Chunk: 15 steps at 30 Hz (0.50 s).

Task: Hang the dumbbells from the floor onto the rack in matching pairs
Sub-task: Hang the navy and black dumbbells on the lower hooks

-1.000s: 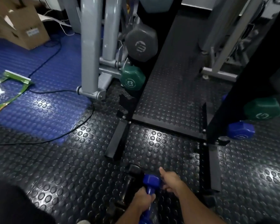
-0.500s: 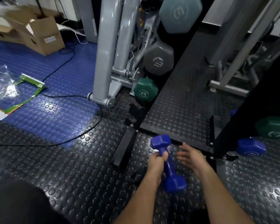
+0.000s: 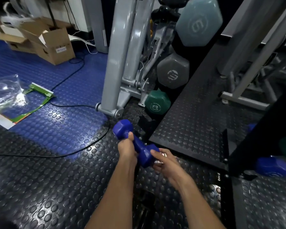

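The left hand (image 3: 128,150) grips the blue dumbbell (image 3: 136,142) by its handle, the right hand (image 3: 165,160) curls round its near head, just short of the rack (image 3: 254,129); its blue twin (image 3: 272,166) already hangs there, so this pair looks nearly finished.

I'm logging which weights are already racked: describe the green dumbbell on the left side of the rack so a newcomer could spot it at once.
Start at the grey machine post standing where the blue floor meets the black. Just right of its foot, three dumbbell heads stack up the black rack. The green dumbbell is the lowest: the smallest, dark green, marked 8, below the grey dumbbell and the pale blue dumbbell.
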Tool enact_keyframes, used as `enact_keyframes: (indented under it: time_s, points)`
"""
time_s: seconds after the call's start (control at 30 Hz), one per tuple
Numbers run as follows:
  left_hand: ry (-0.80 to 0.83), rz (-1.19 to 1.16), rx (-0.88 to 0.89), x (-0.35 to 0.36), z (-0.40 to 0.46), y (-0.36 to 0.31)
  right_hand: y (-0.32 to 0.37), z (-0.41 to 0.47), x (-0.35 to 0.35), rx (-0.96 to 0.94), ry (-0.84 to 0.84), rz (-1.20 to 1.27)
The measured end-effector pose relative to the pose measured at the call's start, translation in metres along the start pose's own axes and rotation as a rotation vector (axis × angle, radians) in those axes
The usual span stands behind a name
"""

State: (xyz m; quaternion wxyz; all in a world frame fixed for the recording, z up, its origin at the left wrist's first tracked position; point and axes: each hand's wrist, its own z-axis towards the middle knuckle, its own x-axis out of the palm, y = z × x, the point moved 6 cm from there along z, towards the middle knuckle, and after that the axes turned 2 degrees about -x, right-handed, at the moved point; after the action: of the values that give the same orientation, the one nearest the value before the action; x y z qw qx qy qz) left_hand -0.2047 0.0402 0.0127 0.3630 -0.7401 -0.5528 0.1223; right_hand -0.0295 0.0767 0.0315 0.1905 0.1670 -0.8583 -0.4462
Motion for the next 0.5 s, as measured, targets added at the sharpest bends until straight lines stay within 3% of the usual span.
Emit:
enact_keyframes:
  time_s: [0.27, 0.5]
  points:
    - [0.11, 0.183, 0.238, 0.051, 0.01, -0.107, 0.052, 0.024, 0.06, -0.208, -0.121, 0.257]
    - [0.245, 0.499, 0.284, 0.105, 0.02, -0.155, 0.078, 0.042, 0.092, -0.251, -0.108, 0.437]
